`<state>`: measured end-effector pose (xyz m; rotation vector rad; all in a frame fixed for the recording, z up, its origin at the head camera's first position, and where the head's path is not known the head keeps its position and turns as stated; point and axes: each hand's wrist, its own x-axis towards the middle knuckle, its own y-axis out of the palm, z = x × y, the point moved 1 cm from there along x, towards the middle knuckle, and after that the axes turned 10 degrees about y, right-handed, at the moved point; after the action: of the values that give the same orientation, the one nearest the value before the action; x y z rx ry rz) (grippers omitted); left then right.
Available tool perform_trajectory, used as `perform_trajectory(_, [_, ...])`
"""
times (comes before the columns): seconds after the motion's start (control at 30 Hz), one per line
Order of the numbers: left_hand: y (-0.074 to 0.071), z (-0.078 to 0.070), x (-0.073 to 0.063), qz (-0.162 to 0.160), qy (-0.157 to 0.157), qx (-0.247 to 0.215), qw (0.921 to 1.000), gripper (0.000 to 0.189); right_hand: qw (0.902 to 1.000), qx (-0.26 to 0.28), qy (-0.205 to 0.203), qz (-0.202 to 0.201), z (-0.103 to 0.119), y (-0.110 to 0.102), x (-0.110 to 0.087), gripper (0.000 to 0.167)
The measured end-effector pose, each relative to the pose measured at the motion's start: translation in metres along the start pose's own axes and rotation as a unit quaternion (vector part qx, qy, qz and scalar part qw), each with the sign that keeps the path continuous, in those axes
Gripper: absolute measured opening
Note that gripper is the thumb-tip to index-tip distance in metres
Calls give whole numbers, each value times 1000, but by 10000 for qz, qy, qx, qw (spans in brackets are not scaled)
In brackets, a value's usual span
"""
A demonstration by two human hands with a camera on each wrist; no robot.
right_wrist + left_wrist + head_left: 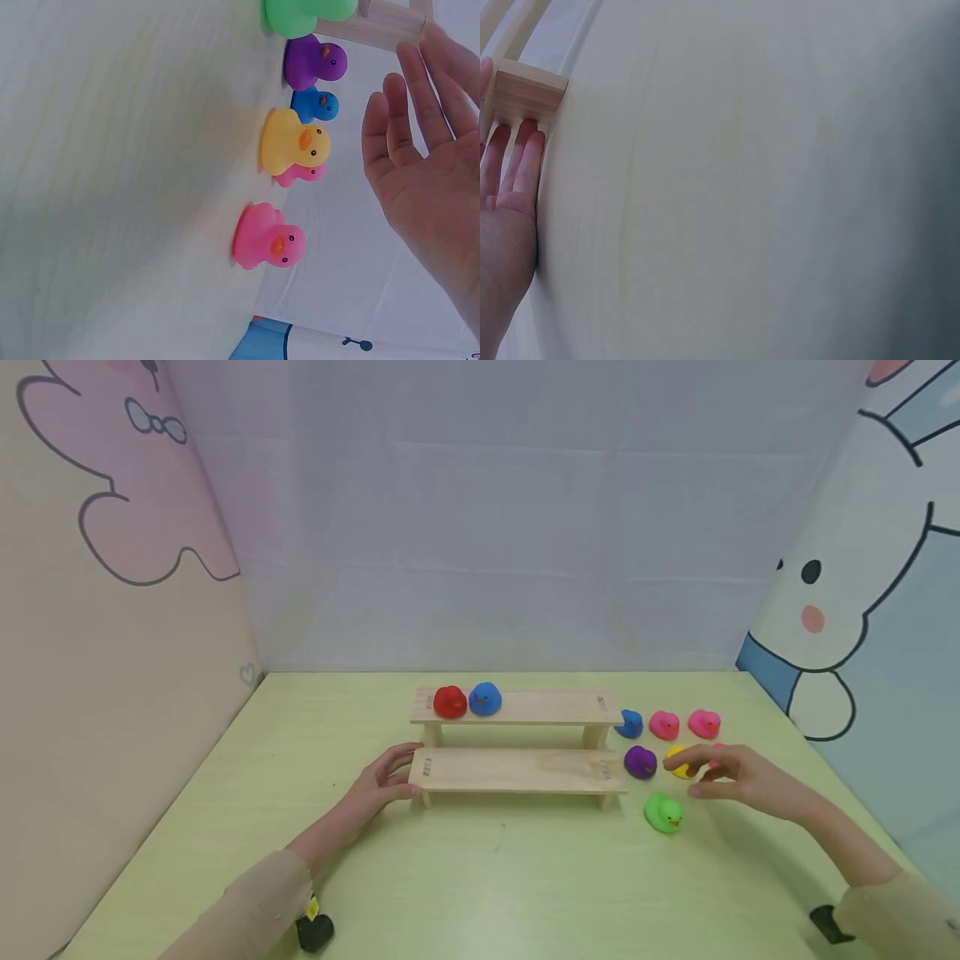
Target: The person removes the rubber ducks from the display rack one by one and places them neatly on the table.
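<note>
A two-tier wooden rack [517, 770] stands on the table, with a red rubber duck [450, 702] and a blue rubber duck [485, 699] side by side on its upper board. My left hand [381, 778] holds the left end of the lower board, thumb at the front and fingers behind and under it. Over the loose ducks at the right hovers my right hand [738, 781], fingers relaxed and nothing held. Nearest to it are a yellow duck [292, 142], a purple duck [641, 762] and a green duck [663, 812]. It partly covers the yellow duck and a pink one in the head view.
Farther back on the right lie another blue duck [631, 724] and two pink ducks, one [664, 725] beside the other [704, 723]. The lower board bears no ducks. Fabric walls with cartoon prints border the table [465, 877] at the back and sides.
</note>
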<state>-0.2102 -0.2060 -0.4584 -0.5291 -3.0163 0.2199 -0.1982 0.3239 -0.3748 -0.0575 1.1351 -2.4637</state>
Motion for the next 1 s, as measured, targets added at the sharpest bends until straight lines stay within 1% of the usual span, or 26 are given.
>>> perform_trajectory(0.1, [0,1,0,9,3,-9,10000,66,10000,20,-13,-76,2,-2,2,33])
perform_trajectory(0.27, [0,1,0,4,-21,-20,10000,66,9995,2,-222,-228,8,-3,4,33])
perform_trajectory(0.33, [0,1,0,8,-16,-23,10000,66,9990,9,-373,-256,11,-3,7,33])
perform_trajectory(0.5, [0,1,0,15,26,-40,10000,66,9979,58,-590,-270,22,-3,15,33])
perform_trajectory(0.6, [0,0,0,26,44,-46,10000,65,9975,-58,-637,-313,31,-2,21,32])
perform_trajectory(0.77, [0,-1,0,21,46,-40,10000,65,9952,-222,-850,-431,45,-1,33,31])
perform_trajectory(0.9, [0,-1,0,5,23,-30,10000,65,9927,5,-1145,-374,57,2,46,33])
perform_trajectory(1.0, [0,-2,0,9,13,-21,10000,66,9884,218,-1482,-263,68,6,59,34])
